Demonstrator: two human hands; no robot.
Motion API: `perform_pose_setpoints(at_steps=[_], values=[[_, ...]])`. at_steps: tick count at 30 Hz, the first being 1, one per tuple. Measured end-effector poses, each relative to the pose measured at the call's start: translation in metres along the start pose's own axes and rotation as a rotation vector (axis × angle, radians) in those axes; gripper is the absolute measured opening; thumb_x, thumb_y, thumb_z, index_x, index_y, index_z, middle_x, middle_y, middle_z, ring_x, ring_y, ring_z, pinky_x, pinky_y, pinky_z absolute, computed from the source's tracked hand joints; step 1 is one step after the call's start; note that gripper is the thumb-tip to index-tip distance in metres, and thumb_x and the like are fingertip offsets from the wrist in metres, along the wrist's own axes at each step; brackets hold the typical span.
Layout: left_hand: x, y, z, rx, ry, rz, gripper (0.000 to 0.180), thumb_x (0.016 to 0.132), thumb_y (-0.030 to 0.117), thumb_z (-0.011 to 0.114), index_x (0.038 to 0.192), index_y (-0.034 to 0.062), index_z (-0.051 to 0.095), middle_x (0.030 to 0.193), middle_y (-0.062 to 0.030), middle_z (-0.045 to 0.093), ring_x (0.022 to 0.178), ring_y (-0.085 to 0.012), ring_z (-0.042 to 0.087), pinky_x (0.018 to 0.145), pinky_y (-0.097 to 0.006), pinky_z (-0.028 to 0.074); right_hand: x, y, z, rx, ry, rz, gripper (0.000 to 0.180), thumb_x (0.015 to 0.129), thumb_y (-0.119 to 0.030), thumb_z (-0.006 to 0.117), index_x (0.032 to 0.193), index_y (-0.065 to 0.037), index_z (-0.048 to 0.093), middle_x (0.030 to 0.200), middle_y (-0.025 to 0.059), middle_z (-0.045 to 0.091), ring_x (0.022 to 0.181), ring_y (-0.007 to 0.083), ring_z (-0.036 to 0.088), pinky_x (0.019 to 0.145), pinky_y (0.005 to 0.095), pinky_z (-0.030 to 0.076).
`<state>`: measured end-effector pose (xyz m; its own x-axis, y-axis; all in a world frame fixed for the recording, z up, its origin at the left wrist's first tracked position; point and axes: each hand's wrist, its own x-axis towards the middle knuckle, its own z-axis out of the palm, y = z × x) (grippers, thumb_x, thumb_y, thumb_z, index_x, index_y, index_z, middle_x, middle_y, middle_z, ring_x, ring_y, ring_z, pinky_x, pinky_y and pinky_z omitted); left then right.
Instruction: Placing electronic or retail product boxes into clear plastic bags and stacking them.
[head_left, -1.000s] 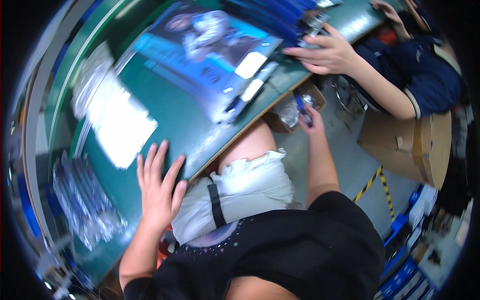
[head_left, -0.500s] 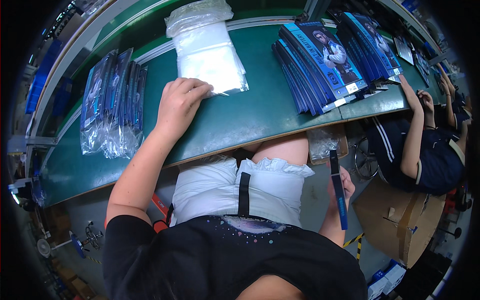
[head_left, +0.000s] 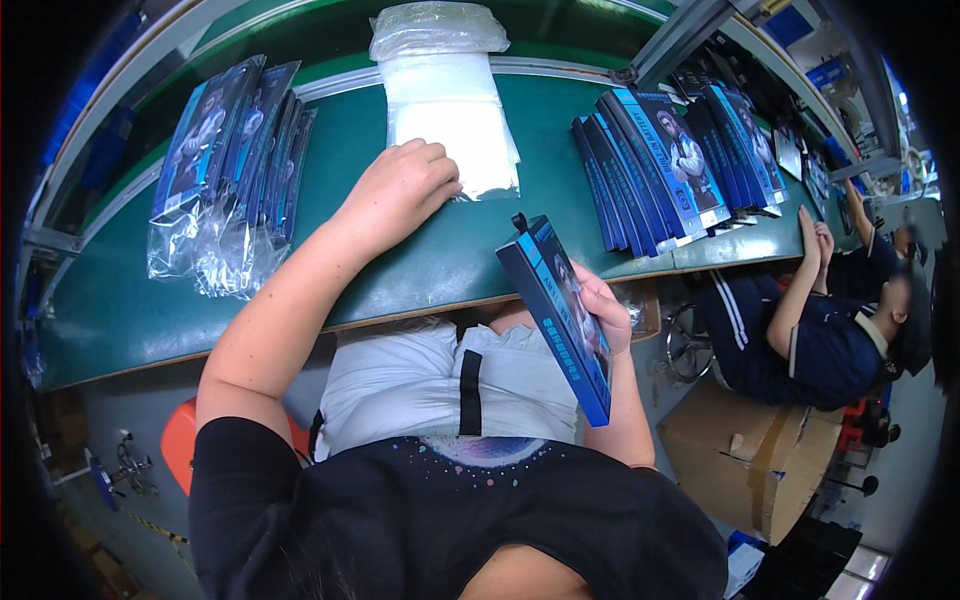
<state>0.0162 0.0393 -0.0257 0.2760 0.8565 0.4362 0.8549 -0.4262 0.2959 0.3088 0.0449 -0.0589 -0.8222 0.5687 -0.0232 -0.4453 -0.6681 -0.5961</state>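
At the near left corner of a stack of clear plastic bags, my left hand has its fingers curled together on the bag edge; the fingertips are partly hidden. My right hand grips a slim dark blue box with a picture on its front and a black hanging tab. The box is tilted, just off the table's front edge above my lap. To the left lie several similar boxes in clear bags, their loose bag ends toward me. Unbagged boxes lean in overlapping rows on the right.
The green table ends in a front edge close to my lap. A rolled plastic bundle lies at the far end of the bags. A co-worker sits on the right, near a large cardboard carton. An open box sits under the table edge.
My right hand has come up and left from beside my lap, bringing the box toward the table. The box's picture side now shows. My left hand stays at the bag corner while the view shifts.
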Motion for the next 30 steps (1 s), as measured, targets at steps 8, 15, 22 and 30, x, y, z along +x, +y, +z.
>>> perform_pose_setpoints(at_steps=[8,15,22,30], values=[[-0.001,-0.008,-0.004,-0.143,0.037,-0.100,0.016,0.078,0.015,0.069,0.083,0.0042,0.058,0.081,-0.0104,0.058,0.083,-0.0285,0.057,0.073,-0.039,0.046,0.016,0.000,0.021,-0.004,0.024,0.011,0.067,0.083,-0.013,0.059,0.137,0.014,0.031,0.122,0.0271,0.056,0.102,0.0312,0.065,0.088,0.0391,0.054],[-0.002,-0.019,-0.008,-0.175,0.058,-0.092,0.013,0.084,0.013,0.060,0.085,0.0005,0.059,0.084,-0.0148,0.060,0.082,-0.0330,0.059,0.072,-0.042,0.047,0.041,0.004,0.039,0.016,-0.007,0.030,0.064,0.085,-0.015,0.058,0.136,0.013,0.032,0.120,0.0289,0.057,0.100,0.0328,0.066,0.085,0.0418,0.056],[-0.010,-0.008,-0.013,-0.251,0.161,-0.190,0.007,0.083,0.006,0.055,0.086,0.0001,0.058,0.084,-0.0156,0.061,0.081,-0.0327,0.060,0.072,-0.040,0.048,0.066,0.014,0.062,-0.076,0.030,0.115,0.077,0.079,-0.012,0.063,0.141,0.012,0.025,0.126,0.0255,0.053,0.107,0.0292,0.063,0.093,0.0376,0.052],[-0.015,-0.019,-0.023,-0.466,0.093,-0.204,0.016,0.077,0.009,0.064,0.089,-0.0013,0.061,0.080,-0.0090,0.058,0.071,-0.0205,0.056,0.067,-0.030,0.046,0.094,-0.004,0.053,-0.192,0.024,0.139,0.068,0.082,-0.008,0.063,0.140,0.010,0.031,0.127,0.0212,0.054,0.106,0.0230,0.063,0.093,0.0329,0.050]])
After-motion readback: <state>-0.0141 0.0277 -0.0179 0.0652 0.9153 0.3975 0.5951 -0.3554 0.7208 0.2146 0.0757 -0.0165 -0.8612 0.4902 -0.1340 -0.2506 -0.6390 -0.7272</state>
